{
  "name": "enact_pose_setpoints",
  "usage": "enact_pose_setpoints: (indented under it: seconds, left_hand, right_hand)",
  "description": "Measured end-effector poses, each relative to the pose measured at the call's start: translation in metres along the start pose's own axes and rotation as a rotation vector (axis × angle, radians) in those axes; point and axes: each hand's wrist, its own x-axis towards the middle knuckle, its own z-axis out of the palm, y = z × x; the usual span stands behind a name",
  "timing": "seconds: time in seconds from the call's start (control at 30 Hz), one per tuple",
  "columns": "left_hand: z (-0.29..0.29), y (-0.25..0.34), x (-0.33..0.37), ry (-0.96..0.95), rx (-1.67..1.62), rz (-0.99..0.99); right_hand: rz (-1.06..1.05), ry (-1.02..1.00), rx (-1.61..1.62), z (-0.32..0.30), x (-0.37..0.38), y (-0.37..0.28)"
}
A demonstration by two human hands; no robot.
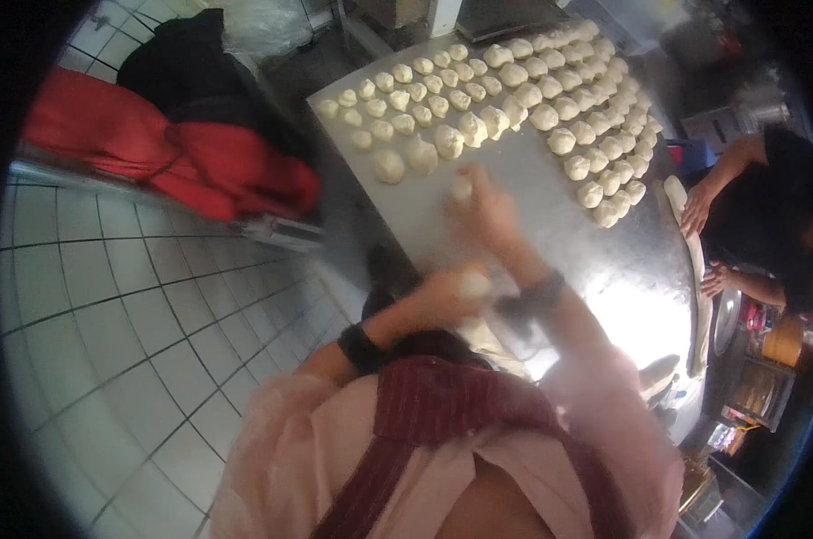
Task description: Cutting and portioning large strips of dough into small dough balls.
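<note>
My left hand, low over the near edge of the table, is closed round a pale lump of dough. Farther forward, my right hand grips a small piece of dough just above the metal tabletop. Motion blurs both hands somewhat. Beyond the right hand lies a line of larger dough pieces, the nearest ones round and smooth. Behind them sit several rows of small dough pieces, and to the right a dense block of bigger ones.
Across the table at the right, another person's hands rest on a long dough roll. Red cloth and a black garment hang at the left, above white wall tiles. A dough mass lies near my right arm.
</note>
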Motion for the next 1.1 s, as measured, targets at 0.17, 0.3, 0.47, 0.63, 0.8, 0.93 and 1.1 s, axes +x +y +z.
enact_pose_setpoints:
  seconds: [0.17,0.3,0.47,0.63,0.8,0.93,1.1]
  left_hand:
    - [-0.011,-0.016,-0.011,0.31,-0.632,-0.25]
    - [-0.008,-0.026,-0.014,0.407,-0.702,-0.211]
    - [-0.006,-0.015,-0.004,0.443,-0.88,-0.258]
    - [-0.007,-0.013,0.007,0.47,-1.012,-0.282]
    - [0.009,0.024,0.039,0.212,-0.685,-0.264]
    - [0.024,0.01,0.048,0.262,-0.729,-0.191]
    - [0.03,-0.021,0.045,-0.131,-0.348,-0.106]
  right_hand:
    - [-0.069,-0.202,0.101,0.007,0.016,-0.021]
    - [-0.279,-0.26,0.136,0.041,0.018,-0.014]
    - [-0.244,-0.1,-0.022,0.033,0.009,-0.008]
    - [0.19,-0.428,0.625,-0.027,-0.046,0.031]
    - [0.147,-0.451,0.275,-0.051,-0.077,0.012]
    - [0.191,-0.319,0.273,-0.063,-0.078,0.011]
    - [0.052,-0.129,0.008,-0.07,-0.076,-0.007]
